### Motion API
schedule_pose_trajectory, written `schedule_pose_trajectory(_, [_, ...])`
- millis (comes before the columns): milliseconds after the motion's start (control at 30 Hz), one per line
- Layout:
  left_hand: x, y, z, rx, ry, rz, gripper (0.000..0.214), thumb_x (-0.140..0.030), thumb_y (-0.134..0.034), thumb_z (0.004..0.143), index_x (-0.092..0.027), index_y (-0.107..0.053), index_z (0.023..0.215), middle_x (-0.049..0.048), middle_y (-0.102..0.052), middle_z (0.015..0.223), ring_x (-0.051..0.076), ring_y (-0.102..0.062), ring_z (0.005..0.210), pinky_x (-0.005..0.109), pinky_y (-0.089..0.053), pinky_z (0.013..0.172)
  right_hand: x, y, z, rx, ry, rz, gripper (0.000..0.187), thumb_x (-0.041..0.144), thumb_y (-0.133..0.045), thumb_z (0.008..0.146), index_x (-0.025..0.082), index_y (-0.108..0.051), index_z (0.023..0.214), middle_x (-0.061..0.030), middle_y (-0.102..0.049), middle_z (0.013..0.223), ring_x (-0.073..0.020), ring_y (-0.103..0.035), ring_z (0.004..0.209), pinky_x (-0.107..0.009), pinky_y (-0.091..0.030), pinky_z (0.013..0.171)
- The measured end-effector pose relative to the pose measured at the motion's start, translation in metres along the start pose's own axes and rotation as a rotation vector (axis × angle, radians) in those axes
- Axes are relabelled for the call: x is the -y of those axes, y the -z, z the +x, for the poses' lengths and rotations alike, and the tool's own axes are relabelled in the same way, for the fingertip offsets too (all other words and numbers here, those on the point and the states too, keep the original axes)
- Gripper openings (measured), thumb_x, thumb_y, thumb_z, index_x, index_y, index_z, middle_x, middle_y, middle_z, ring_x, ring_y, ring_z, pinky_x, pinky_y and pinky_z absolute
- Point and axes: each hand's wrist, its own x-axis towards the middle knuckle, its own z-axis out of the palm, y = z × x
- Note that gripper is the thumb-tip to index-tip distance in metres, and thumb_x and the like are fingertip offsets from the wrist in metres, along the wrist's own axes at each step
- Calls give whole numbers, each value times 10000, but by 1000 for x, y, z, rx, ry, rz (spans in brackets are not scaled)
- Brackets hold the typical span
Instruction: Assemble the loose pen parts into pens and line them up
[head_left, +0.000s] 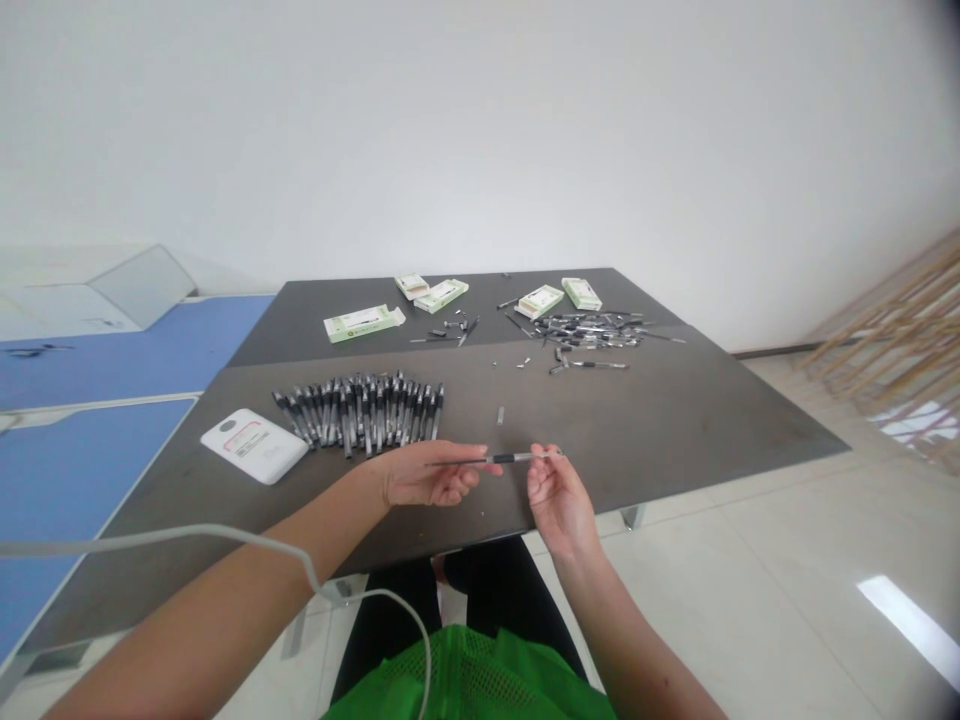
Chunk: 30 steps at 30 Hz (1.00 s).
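Observation:
A pen (507,458) with a dark grip and clear barrel lies level between my two hands, above the table's near edge. My left hand (431,478) pinches it at its left part, where a thin dark rod runs back over the fingers. The fingertips of my right hand (559,498) close on its right end. Left of my hands, many assembled-looking pens (367,412) lie side by side in a dense row. A small clear piece (501,415) rests on the table just beyond the held pen.
Loose pen parts (592,330) are heaped at the back right, with a smaller group (454,330) at back centre. Several green-and-white boxes (364,323) lie along the back. A white device (255,447) sits at left. A white cable (300,555) crosses over my left forearm.

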Motion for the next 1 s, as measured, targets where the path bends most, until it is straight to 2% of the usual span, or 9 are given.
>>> schedule_pose_trajectory(100, [-4,-9,4,-159,-243,30,319,-299,-580,839,-83,-636,1067,62,-649,758,99,-611,630,202,-511,636,6,2,5,-97,-72,139,131,61,-540,816,153,-624,775,-25,-727,766,-50,-666,613,-122,-561,628])
schedule_pose_trajectory(233, [4,-26,22,-336,-581,300,403,-173,-679,742,-191,-617,1140,41,-663,950,96,-622,754,233,-498,780,8,-1,7,-134,-138,277,211,51,-444,859,154,-616,794,-23,-723,748,-42,-664,613,-116,-557,621])
schedule_pose_trajectory(367, [16,-45,47,-426,-750,532,379,-236,-671,740,-191,-643,1116,37,-677,928,133,-615,814,266,-482,792,-2,1,4,-65,-142,272,161,44,-513,811,157,-625,786,-12,-725,778,-38,-665,651,-106,-542,656])
schedule_pose_trajectory(467, [12,-55,55,-558,-838,692,284,-310,-605,785,-166,-693,1013,41,-699,899,161,-620,823,268,-469,783,-4,6,3,26,-47,80,89,118,-611,783,180,-641,840,-1,-724,845,-61,-671,733,-154,-538,722])
schedule_pose_trajectory(633, [-12,-62,60,-675,-867,1073,296,-396,-541,813,-172,-725,874,2,-690,744,164,-618,726,251,-453,720,18,4,11,154,343,-598,265,254,-691,747,211,-641,1004,-28,-699,1008,-138,-631,947,-256,-467,872])
schedule_pose_trajectory(733, [-26,-59,75,-541,-829,1256,321,-399,-500,838,-167,-718,793,7,-693,741,158,-620,732,234,-450,702,31,2,22,248,363,-941,212,337,-614,799,194,-653,950,-14,-686,793,-143,-616,726,-264,-469,738])
schedule_pose_trajectory(800, [-39,-53,88,-472,-785,1303,354,-413,-458,869,-170,-711,828,13,-698,758,153,-623,732,237,-461,704,33,5,31,213,402,-1067,240,384,-523,850,183,-647,892,8,-621,668,-128,-544,592,-248,-435,631])
schedule_pose_trajectory(933, [-86,-29,103,-798,-700,1236,308,-387,-499,881,-166,-648,1035,56,-663,1029,183,-622,862,309,-500,784,32,19,44,14,519,-1131,299,422,-464,869,179,-634,912,17,-542,636,-140,-493,593,-242,-378,579])
schedule_pose_trajectory(1000, [-111,-15,107,-888,-661,1239,321,-353,-531,879,-156,-575,1128,74,-591,1143,218,-593,966,395,-506,819,31,24,46,-18,545,-1161,298,420,-464,870,181,-639,901,10,-544,652,-151,-501,625,-248,-374,598])
